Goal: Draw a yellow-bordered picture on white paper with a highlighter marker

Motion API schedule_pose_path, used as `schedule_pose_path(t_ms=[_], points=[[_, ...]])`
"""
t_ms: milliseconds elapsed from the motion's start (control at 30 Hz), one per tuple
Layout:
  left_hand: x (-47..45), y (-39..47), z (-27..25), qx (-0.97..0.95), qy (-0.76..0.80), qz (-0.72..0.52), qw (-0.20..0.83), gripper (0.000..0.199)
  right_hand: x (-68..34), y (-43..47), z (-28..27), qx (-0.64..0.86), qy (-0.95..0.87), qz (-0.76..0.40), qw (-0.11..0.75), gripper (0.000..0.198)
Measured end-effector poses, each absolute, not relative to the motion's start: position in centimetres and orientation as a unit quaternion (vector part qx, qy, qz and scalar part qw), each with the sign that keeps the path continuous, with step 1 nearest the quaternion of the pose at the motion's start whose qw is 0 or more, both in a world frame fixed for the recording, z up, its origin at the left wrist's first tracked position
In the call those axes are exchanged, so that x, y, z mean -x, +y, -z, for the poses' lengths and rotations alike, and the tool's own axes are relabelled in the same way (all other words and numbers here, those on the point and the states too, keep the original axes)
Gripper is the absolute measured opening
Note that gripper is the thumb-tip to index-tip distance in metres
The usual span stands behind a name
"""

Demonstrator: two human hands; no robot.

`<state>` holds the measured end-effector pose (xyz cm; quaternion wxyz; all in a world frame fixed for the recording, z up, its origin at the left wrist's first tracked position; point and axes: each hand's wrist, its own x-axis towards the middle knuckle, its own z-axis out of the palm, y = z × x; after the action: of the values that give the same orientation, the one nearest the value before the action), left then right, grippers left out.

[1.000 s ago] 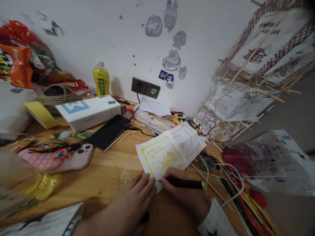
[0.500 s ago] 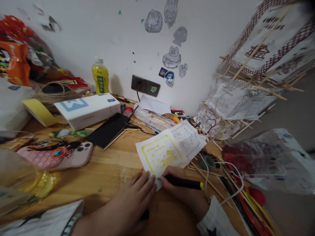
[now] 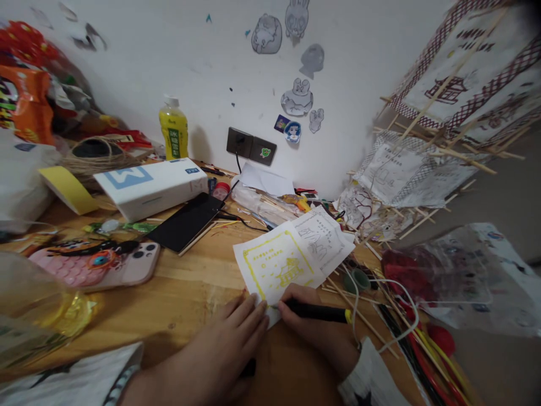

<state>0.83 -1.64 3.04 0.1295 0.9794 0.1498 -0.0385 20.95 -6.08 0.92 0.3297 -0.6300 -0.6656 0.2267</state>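
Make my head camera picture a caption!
Right hand holds a black, yellow-ended pen to white paper drawn in yellow; left hand touches it.

Left sleeve (image 3: 91,366) pale, whitish, creased, wide at the cuff, with a dark pointed marking (image 3: 51,374); strand of pale rounded beads (image 3: 117,390) at that wrist; right sleeve (image 3: 374,375) similarly pale, dark star-like print (image 3: 364,398) low down; left hand (image 3: 239,335) and right hand (image 3: 306,318) both bare.

- Just one camera here, up on the head, looking forward and down at the right grip (image 3: 308,332)!
- And it's near: surface (image 3: 181,316) spreading left of that grip.
- Beyond the grip, farther off, it's facing the wall (image 3: 169,51).
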Motion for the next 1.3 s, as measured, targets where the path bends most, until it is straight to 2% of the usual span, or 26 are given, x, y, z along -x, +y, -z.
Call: schedule_pose_path(t_ms=[167, 467, 667, 1033, 1300], points=[[-0.8, -1.7, -2.6, -0.981, 0.147, 0.043, 0.119, 0.075, -21.0, -6.0, -0.7, 0.621, -0.667, -0.221, 0.348, 0.018], [-1.0, -1.6, -3.4, -0.978, 0.144, 0.065, 0.136, 0.081, -21.1, -6.2, -0.8, 0.635, -0.677, -0.209, 0.31, 0.016], [-0.7, -1.5, -3.9, -0.977, 0.145, 0.045, 0.153, 0.072, -20.8, -6.1, -1.0, 0.636, -0.679, -0.216, 0.297, 0.013], [-0.7, -1.8, -3.3, -0.982, 0.157, 0.031, 0.101, 0.075, -21.0, -6.4, -1.4, 0.656, -0.664, -0.222, 0.281, 0.014], [-0.8, -1.4, -3.5, -0.975, 0.148, 0.053, 0.157, 0.076, -21.2, -6.2, -0.6, 0.637, -0.683, -0.223, 0.278, 0.012]])
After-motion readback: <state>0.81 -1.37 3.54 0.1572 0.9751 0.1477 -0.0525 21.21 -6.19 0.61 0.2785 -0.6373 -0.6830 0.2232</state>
